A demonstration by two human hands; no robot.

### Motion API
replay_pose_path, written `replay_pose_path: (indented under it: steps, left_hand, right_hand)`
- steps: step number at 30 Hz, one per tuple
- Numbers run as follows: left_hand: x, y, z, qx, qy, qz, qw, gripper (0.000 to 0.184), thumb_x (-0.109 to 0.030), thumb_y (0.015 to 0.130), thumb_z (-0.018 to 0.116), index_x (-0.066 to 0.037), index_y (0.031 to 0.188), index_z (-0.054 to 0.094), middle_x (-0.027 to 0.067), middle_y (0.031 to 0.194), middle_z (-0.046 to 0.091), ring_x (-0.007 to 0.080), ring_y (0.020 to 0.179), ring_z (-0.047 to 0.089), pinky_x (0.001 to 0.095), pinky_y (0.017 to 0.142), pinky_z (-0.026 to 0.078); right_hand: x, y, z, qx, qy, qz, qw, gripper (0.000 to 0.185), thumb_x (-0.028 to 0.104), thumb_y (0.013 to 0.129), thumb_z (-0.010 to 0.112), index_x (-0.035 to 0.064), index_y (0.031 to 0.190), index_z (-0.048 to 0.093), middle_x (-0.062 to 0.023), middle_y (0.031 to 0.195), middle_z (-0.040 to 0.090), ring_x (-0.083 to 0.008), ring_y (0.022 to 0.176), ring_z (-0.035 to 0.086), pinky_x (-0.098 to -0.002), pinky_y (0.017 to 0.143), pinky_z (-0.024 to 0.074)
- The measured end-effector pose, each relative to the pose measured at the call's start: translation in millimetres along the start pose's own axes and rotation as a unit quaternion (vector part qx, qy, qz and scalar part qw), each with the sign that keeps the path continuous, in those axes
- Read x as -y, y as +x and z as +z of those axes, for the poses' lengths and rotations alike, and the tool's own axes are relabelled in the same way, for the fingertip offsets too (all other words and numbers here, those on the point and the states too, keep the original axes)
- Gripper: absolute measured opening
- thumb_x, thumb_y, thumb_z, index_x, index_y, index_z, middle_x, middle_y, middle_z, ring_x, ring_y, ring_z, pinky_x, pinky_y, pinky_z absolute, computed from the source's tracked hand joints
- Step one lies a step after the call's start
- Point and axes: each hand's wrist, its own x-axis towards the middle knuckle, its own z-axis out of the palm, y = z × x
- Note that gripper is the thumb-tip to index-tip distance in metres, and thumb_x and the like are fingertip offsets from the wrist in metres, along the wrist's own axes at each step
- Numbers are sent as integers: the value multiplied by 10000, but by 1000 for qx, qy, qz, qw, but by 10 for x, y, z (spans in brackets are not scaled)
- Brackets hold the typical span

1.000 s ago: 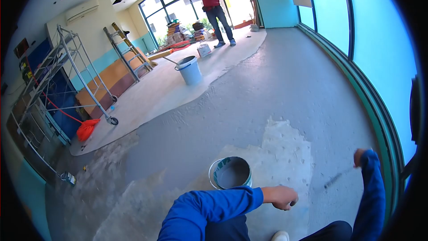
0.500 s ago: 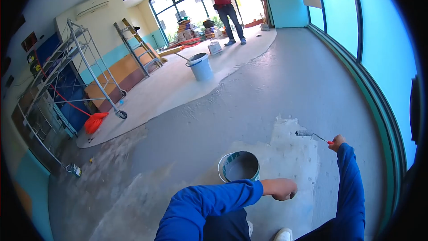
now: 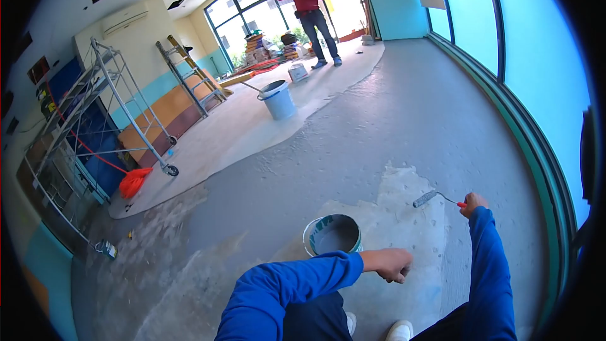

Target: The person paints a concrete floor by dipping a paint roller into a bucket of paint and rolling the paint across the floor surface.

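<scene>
My right hand (image 3: 476, 204) grips the red handle of a paint roller (image 3: 425, 199). Its grey, coated sleeve lies over the floor at the border between wet grey coating (image 3: 379, 126) and a paler bare patch (image 3: 404, 215). My left hand (image 3: 392, 265) hangs in front of my knees with the fingers curled in, and nothing shows in it. Just beyond my left forearm stands a bucket (image 3: 312, 235) with grey paint inside, its lower part hidden by my sleeve.
Farther off are a pale bucket (image 3: 281, 104) with a stick in it, a person in red (image 3: 308, 0), a stepladder (image 3: 189, 76) and a wheeled scaffold (image 3: 129, 98). A small can (image 3: 108, 249) sits at left. Green-framed windows (image 3: 536, 170) run along the right.
The roller has shifted slightly toward me and its sleeve now tilts more. My right hand moved a little with it. The left hand's fingers point further down.
</scene>
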Motion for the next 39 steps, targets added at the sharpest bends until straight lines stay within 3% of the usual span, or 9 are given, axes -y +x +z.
replay_pose_path:
  steps: [16, 28, 39]
  left_hand:
    - [-65, 55, -46, 2, -6, -4, 1000, 269, -234, 787, 705, 4, 681, 641, 123, 615, 629, 248, 559, 601, 371, 560, 470]
    - [-16, 90, -27, -29, 28, 43, 998, 204, -206, 747, 711, -10, 796, 682, 142, 778, 673, 294, 729, 645, 391, 670, 504]
    - [-24, 95, -30, -25, 44, 51, 997, 231, -203, 736, 714, -15, 866, 679, 146, 836, 669, 298, 777, 640, 395, 692, 504]
  right_hand:
    - [94, -30, -55, 19, -46, -44, 998, 208, 210, 713, 717, 86, 879, 712, -124, 895, 702, -285, 852, 678, -385, 756, 542]
    - [28, 97, 106, -17, -48, -64, 997, 170, 226, 692, 708, 96, 800, 712, -126, 819, 695, -295, 788, 675, -396, 725, 537]
    - [45, 68, 84, -24, -49, -67, 996, 174, 227, 695, 711, 90, 802, 711, -127, 817, 697, -298, 792, 676, -397, 728, 536]
